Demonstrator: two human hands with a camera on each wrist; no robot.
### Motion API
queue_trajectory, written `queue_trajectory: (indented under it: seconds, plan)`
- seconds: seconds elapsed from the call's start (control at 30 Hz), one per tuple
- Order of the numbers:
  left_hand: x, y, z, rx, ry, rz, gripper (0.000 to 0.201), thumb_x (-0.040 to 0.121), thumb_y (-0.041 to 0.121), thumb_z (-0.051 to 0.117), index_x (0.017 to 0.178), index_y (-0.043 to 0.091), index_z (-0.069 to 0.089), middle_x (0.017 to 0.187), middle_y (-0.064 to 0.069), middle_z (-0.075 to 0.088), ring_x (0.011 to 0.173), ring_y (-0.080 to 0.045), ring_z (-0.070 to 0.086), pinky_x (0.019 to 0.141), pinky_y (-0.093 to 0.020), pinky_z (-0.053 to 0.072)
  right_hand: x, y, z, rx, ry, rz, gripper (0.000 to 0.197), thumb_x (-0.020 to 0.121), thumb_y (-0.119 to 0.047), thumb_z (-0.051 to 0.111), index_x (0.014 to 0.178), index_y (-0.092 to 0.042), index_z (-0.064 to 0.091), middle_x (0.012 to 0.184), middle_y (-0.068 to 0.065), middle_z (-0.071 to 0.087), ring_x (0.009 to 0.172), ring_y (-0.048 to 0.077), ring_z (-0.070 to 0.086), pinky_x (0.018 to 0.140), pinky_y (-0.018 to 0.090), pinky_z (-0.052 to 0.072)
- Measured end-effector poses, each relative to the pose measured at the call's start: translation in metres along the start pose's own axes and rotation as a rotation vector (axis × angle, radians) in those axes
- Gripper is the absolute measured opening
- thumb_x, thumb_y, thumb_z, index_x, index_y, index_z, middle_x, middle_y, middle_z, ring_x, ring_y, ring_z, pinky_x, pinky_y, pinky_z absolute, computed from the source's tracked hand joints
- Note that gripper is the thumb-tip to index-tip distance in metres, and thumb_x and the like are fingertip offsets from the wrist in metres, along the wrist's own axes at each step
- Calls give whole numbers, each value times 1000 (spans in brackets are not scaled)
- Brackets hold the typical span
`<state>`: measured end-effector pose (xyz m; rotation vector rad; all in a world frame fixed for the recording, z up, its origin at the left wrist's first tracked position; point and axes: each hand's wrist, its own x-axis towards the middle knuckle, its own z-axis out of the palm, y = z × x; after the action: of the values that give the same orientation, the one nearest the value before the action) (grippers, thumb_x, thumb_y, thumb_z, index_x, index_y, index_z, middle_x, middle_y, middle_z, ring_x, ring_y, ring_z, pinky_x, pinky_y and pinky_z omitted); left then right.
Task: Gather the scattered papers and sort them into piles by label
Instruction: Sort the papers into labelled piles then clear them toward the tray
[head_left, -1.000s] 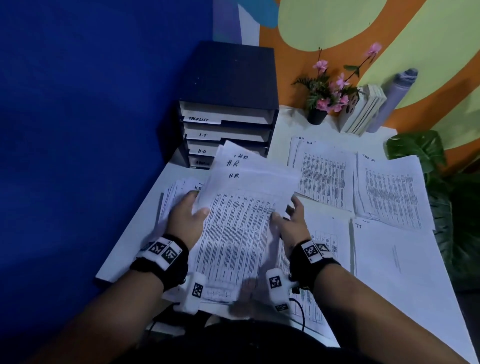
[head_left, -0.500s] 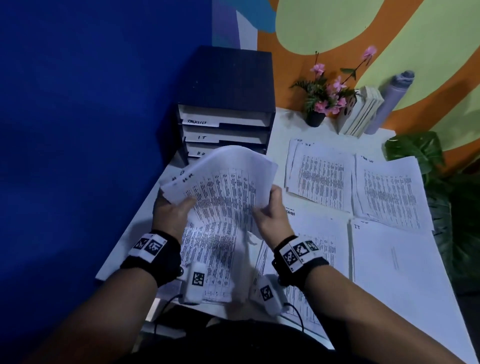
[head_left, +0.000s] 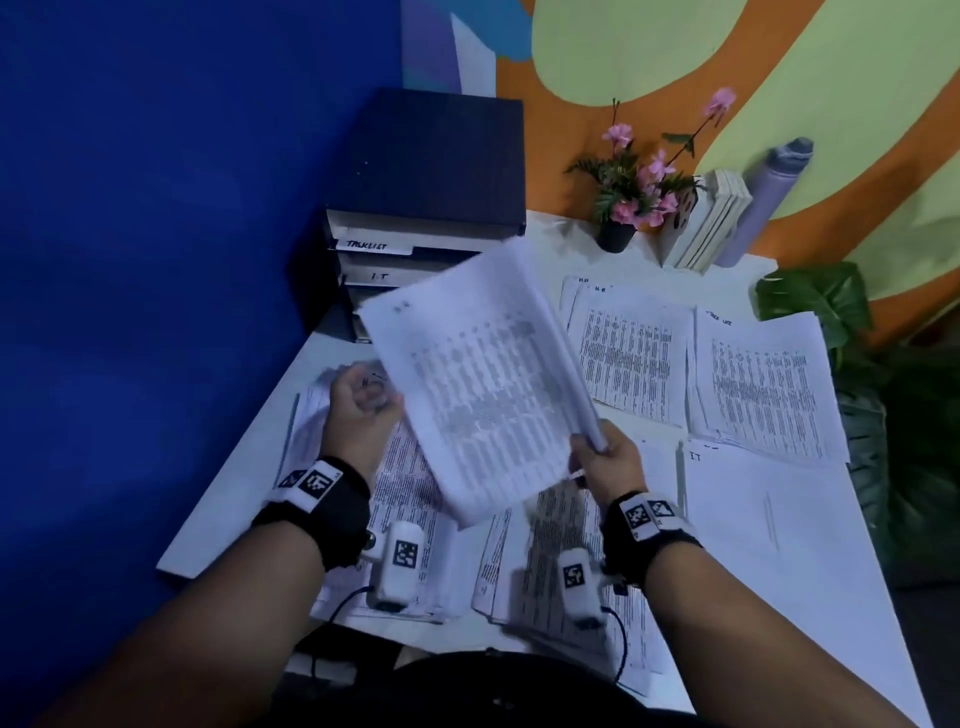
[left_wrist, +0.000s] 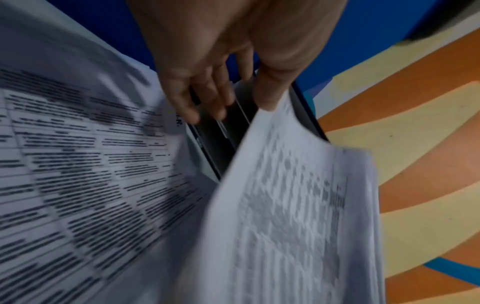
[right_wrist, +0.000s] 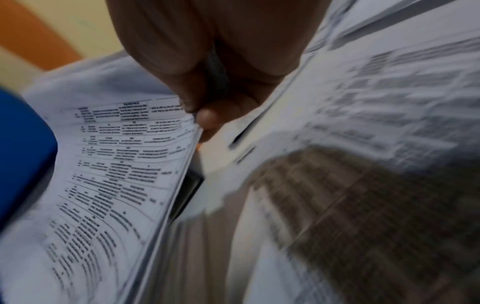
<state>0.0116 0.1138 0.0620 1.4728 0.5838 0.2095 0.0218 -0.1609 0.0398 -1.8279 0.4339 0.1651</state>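
- A sheaf of printed papers (head_left: 483, 384) is lifted off the desk, tilted, its top corner reaching toward the drawer unit; its print is blurred in the head view.
- The right hand (head_left: 608, 462) grips the sheaf at its near right corner, thumb on top and fingers curled under; the right wrist view shows the thumb (right_wrist: 207, 117) pinching the stacked page edges (right_wrist: 179, 164).
- The left hand (head_left: 361, 410) is just left of the sheaf with loosely curled fingers holding nothing; in the left wrist view its fingers (left_wrist: 205, 96) hang relaxed above the sheets, and the thumb sits at the sheaf's edge (left_wrist: 291, 185), contact unclear.
- Under the hands, loose printed sheets (head_left: 410, 499) lie spread on the white desk (head_left: 223, 540).
- Beyond the sheaf lie separate piles: one headed "HR" (head_left: 628, 353), one headed "TASK LIST" (head_left: 763, 384) just right of it, and nearer, one marked "IT" (head_left: 769, 525).
- A dark drawer unit (head_left: 431, 171) stands at the desk's far left, with visible tray labels "TASKLIST" (head_left: 368, 245) and "IT" (head_left: 380, 276).
- At the back stand a small pot of pink flowers (head_left: 634, 197), leaning books (head_left: 711, 223) and a grey bottle (head_left: 769, 197).
- A large-leafed plant (head_left: 815, 301) stands right of the desk.
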Motion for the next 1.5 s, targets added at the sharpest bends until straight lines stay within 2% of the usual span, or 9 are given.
queue_trajectory:
  seconds: [0.23, 0.3, 0.5, 0.63, 0.8, 1.03, 1.17, 1.3, 1.5]
  plan:
    - [5, -48, -11, 658, -42, -72, 60, 88, 24, 65, 143, 22, 40, 150, -8, 35, 135, -27, 39, 109, -42, 37, 45, 50, -84, -83, 344, 240, 12, 89, -6, 56, 95, 3, 62, 64, 15, 61, 55, 25, 58, 52, 31, 55]
    - [5, -61, -17, 838, -70, -76, 64, 87, 30, 64, 145, 23, 38, 154, -7, 29, 142, -26, 28, 115, -43, 28, 60, 50, -94, -67, 332, 279, 17, 86, -6, 58, 98, 6, 61, 73, 21, 64, 58, 27, 60, 58, 37, 59]
    - [-3, -75, -22, 1006, -83, -121, 67, 86, 41, 62, 146, 30, 34, 159, -4, 18, 146, -26, 17, 117, -45, 24, 102, 8, -97, 140, 284, 315, 12, 94, -5, 58, 104, -4, 53, 77, 6, 53, 50, 5, 59, 45, 19, 49]
    - [-10, -75, -25, 1094, -95, -152, 67, 89, 45, 58, 148, 36, 27, 161, 3, 9, 148, -23, 9, 115, -52, 23, 133, 1, -96, 26, 310, 348, 57, 85, 4, 56, 139, 1, 39, 113, 17, 58, 96, 30, 64, 85, 39, 55]
    - [-19, -75, -33, 1273, -147, -225, 79, 88, 57, 54, 151, 38, 11, 161, 2, -11, 148, -26, -7, 115, -59, 12, 110, -4, -57, -529, 371, 180, 61, 89, -15, 64, 145, -12, 39, 148, 19, 33, 130, 41, 41, 108, 48, 36]
    - [-26, -86, -48, 1438, -331, -236, 94, 79, 81, 35, 151, 37, -8, 157, -1, -26, 146, -29, -18, 115, -61, 1, 41, 11, 19, -194, -223, 62, 15, 87, -30, 69, 101, -26, 65, 105, 4, 71, 94, 24, 69, 89, 46, 56]
    - [-39, -88, -45, 1445, -406, -175, 93, 75, 85, 32, 150, 43, -6, 158, 1, -26, 144, -31, -23, 115, -59, -6, 1, 6, 52, -126, -467, 142, 39, 91, -40, 64, 119, -13, 59, 107, 9, 70, 88, 22, 70, 75, 38, 59]
    - [-52, -91, -42, 1404, -453, -151, 96, 65, 91, 38, 146, 54, 1, 157, 6, -27, 143, -29, -27, 113, -61, -6, -20, 15, 77, -185, -534, 177, 60, 74, -59, 73, 113, -16, 57, 102, 8, 69, 85, 22, 69, 76, 39, 60]
    - [-46, -81, -51, 1250, -306, -68, 86, 79, 70, 52, 149, 43, 11, 161, 4, -6, 147, -28, 4, 113, -57, 17, -29, 24, 89, -300, -312, 103, 17, 84, -12, 69, 81, -20, 54, 82, 9, 65, 78, 27, 66, 75, 40, 58]
